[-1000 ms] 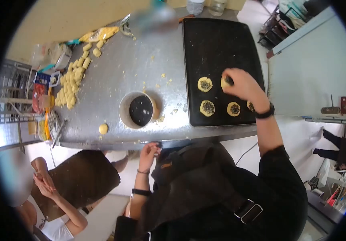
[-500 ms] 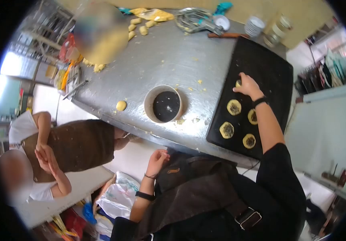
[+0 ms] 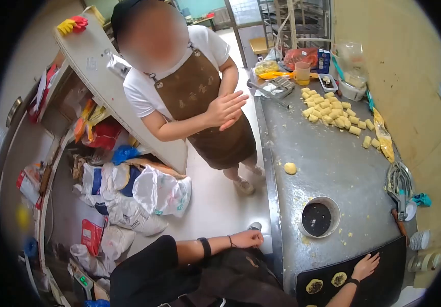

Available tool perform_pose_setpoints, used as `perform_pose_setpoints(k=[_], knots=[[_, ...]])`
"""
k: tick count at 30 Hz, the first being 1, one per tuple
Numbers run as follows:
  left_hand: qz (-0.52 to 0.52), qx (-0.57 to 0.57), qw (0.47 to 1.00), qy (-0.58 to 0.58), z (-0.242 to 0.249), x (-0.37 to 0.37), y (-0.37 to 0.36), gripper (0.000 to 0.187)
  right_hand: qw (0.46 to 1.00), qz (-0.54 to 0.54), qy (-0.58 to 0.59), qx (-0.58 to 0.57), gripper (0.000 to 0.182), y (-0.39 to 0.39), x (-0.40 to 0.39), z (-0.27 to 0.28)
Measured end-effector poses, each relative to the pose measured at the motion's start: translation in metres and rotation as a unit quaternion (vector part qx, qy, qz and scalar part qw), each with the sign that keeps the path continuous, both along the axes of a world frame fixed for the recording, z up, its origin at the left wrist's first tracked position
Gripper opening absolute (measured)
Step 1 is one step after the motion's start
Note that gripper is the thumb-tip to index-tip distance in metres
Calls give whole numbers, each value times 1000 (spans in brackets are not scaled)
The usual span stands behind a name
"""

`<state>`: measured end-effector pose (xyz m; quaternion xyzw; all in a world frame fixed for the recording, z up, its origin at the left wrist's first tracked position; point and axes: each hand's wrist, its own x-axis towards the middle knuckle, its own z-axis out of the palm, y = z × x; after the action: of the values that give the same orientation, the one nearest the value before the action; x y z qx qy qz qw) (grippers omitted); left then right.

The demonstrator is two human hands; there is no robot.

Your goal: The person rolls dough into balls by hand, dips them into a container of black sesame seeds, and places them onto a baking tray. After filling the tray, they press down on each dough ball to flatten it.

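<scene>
Clock directions are taken from the pale, round-walled container (image 3: 334, 219) holding dark, pale-flecked contents (image 3: 317, 218), which stands on the grey metal table (image 3: 333, 169).

My right hand (image 3: 366, 266) is between four and five o'clock, fingers extended and parted, palm down over the flat black baking tray (image 3: 384, 279). I see nothing gripped in it; contact with the tray I cannot confirm. On the tray, toward six o'clock and on the left of that hand, I record two round, flattened, pale yellow dough discs (image 3: 339, 279), each with a dark speckled centre. A further piece is cut off by the lower border.

My left hand (image 3: 249, 238) is between eight and nine o'clock, just beside the table edge, fingers curled inward. I cannot tell whether they enclose anything.

One smooth yellow dough ball (image 3: 290, 168) sits alone at eleven o'clock. A heap of short, cylindrical, pale yellow dough pieces (image 3: 328, 110) lies at twelve, and a looped grey metal utensil (image 3: 399, 184) at two.

A co-worker in a brown apron (image 3: 200, 97) stands across the table's left edge, between ten and eleven, palms together.
</scene>
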<state>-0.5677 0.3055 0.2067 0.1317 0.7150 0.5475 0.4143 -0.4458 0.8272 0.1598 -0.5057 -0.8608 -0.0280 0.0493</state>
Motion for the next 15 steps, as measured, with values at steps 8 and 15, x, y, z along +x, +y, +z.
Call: perform_pose_setpoints(k=[8, 15], knots=[[-7, 33, 999, -13, -25, -6, -2, 24, 966, 37, 185, -177, 55, 57, 38, -15], [1, -14, 997, -70, 17, -17, -5, 20, 877, 17, 310, -367, 70, 73, 98, -54]])
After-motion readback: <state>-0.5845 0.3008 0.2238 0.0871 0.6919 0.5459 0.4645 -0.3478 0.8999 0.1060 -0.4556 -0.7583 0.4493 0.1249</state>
